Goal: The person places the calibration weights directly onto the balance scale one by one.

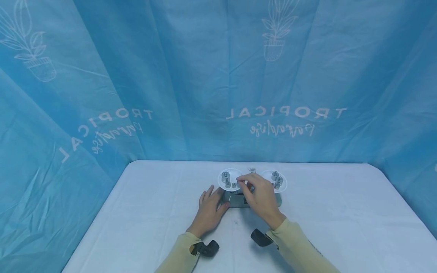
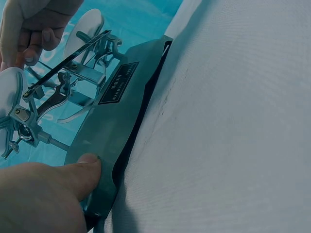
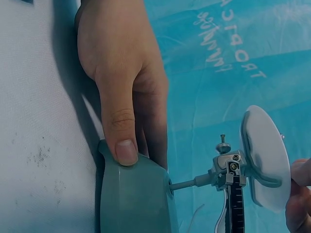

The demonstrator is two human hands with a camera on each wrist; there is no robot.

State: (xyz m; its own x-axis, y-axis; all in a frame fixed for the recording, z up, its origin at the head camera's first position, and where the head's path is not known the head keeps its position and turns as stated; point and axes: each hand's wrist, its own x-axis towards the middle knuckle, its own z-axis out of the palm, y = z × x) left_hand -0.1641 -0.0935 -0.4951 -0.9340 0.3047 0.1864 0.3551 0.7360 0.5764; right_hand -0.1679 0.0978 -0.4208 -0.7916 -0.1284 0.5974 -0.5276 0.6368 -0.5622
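Grey-green balance scale (image 1: 252,199) braced by the left hand while the right hand works above its beam.

The scale stands near the far edge of the white table (image 1: 136,212), its long axis running left to right across the person. Its left end is steadied by the left hand (image 1: 209,210), fingers straight, the thumb (image 3: 121,141) pressed flat on the base. The right hand (image 1: 261,197) is held over the middle of the scale, its curled fingertips pinched together just beside the left pan (image 1: 229,179); what is pinched cannot be told. Small metal weights (image 1: 225,176) are seen on the left pan and on the right pan (image 1: 275,179).
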